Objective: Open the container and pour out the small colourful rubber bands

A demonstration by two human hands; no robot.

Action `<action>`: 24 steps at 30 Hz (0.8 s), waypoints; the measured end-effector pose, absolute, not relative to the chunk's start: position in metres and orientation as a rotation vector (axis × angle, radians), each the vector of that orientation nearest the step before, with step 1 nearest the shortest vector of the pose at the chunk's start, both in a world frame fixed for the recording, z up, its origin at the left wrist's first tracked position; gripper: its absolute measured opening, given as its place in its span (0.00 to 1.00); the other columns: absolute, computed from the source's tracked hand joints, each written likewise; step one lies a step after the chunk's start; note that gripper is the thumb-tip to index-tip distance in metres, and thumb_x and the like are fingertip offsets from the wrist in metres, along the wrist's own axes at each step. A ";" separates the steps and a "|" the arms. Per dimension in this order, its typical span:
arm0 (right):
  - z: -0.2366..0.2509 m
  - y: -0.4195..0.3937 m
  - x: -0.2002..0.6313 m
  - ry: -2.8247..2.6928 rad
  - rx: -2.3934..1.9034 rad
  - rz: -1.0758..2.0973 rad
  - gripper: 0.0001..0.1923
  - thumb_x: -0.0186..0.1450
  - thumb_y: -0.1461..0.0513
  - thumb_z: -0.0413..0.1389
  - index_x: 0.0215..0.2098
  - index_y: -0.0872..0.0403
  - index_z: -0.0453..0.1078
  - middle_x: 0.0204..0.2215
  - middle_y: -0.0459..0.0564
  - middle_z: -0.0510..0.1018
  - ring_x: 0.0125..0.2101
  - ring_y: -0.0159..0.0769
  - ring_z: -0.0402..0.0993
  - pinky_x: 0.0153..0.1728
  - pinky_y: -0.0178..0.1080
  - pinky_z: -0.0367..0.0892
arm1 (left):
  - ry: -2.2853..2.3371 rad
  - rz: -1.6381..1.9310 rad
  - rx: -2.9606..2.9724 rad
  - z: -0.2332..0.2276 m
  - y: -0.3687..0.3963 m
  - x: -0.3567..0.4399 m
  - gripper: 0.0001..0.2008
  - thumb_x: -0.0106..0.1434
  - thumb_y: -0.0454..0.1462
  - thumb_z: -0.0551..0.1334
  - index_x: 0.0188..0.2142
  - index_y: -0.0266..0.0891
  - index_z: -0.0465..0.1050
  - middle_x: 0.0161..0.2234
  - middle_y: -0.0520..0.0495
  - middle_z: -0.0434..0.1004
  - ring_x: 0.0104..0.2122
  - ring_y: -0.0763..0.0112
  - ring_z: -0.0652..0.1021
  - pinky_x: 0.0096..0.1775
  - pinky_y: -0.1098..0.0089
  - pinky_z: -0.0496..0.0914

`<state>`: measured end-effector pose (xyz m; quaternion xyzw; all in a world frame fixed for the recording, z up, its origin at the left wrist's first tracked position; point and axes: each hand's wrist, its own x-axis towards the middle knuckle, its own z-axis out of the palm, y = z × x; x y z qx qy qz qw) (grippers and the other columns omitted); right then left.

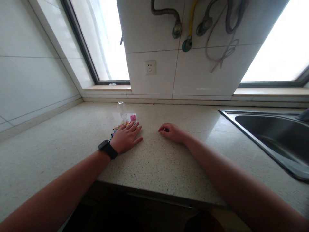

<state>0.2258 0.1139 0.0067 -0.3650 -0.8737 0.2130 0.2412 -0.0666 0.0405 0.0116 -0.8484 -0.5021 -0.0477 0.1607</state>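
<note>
My left hand (125, 137) lies flat with fingers spread over a pile of small multicoloured pieces (114, 130), covering part of it. What the pieces are is too small to tell. Just beyond the fingertips is a small pink object (133, 117), and behind the pile stands a clear see-through container (122, 111). To the right, apart from the pile, my right hand (172, 132) rests on the speckled countertop (149, 164) with its fingers curled in. Anything between those fingers is too small or hidden to make out.
A steel sink (272, 138) is set into the counter at the right. The tiled wall behind carries a socket (151, 67), hoses and a yellow pipe (191, 19). Windows stand on both sides. The counter's front edge (154, 192) runs below my forearms.
</note>
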 end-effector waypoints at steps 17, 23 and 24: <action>0.005 0.113 0.225 -2.371 -0.966 0.570 0.11 0.64 0.61 0.55 0.41 0.57 0.75 0.36 0.50 0.76 0.33 0.30 0.69 0.37 0.33 0.63 | -0.867 -0.117 -3.125 0.020 -0.008 -0.001 0.42 0.67 0.61 0.46 0.71 0.42 0.37 0.69 0.44 0.32 0.68 0.60 0.43 0.67 0.60 0.38; 0.007 0.109 0.223 -2.378 -0.942 0.522 0.10 0.64 0.62 0.55 0.40 0.58 0.75 0.36 0.51 0.76 0.33 0.30 0.69 0.37 0.33 0.63 | -0.820 -0.106 -3.139 0.019 -0.007 -0.001 0.40 0.69 0.59 0.46 0.71 0.45 0.34 0.69 0.47 0.30 0.68 0.62 0.42 0.67 0.59 0.37; 0.007 0.108 0.223 -2.390 -0.924 0.488 0.10 0.64 0.62 0.55 0.40 0.58 0.75 0.36 0.51 0.76 0.33 0.30 0.69 0.38 0.34 0.63 | -0.824 -0.092 -3.134 0.020 -0.007 -0.001 0.40 0.69 0.58 0.46 0.71 0.45 0.34 0.69 0.47 0.30 0.68 0.63 0.41 0.67 0.60 0.37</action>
